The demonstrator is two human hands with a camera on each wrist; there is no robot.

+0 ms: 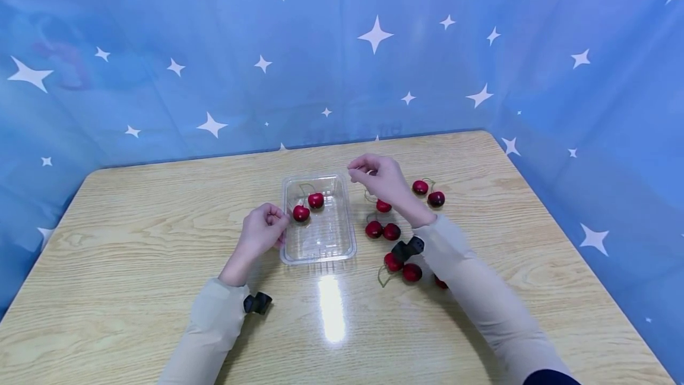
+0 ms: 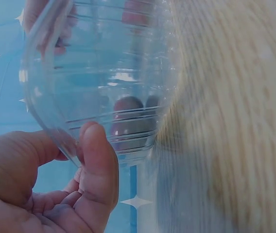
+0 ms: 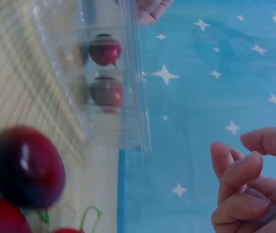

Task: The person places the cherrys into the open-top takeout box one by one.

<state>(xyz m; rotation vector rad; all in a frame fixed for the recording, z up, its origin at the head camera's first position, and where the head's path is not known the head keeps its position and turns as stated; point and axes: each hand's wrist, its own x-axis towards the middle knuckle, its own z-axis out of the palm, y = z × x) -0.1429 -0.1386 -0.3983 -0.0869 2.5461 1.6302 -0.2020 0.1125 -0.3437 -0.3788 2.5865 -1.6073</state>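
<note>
A blue cloth printed with white stars hangs behind the wood-grain surface and along its right side, and a bright streak of glare lies on the wood just in front of the clear plastic container. That container sits near the middle of the surface, between the two hands. The right sleeve crosses above the loose fruit and partly covers one cherry, while the black wrist device overlaps the top of another; whether more lie under the arm cannot be told. Two cherries with stems rest inside the container, toward its far left part. Eight loose cherries show to its right: two at the far right, one near the right wrist, two side by side below that, and three lower down. The left hand has its grip clamped on the container's left edge, thumb and fingers pinching the plastic. The right hand hovers just beyond the container's far right corner, its fingers loosely bent and its thumb apart from them.
</note>
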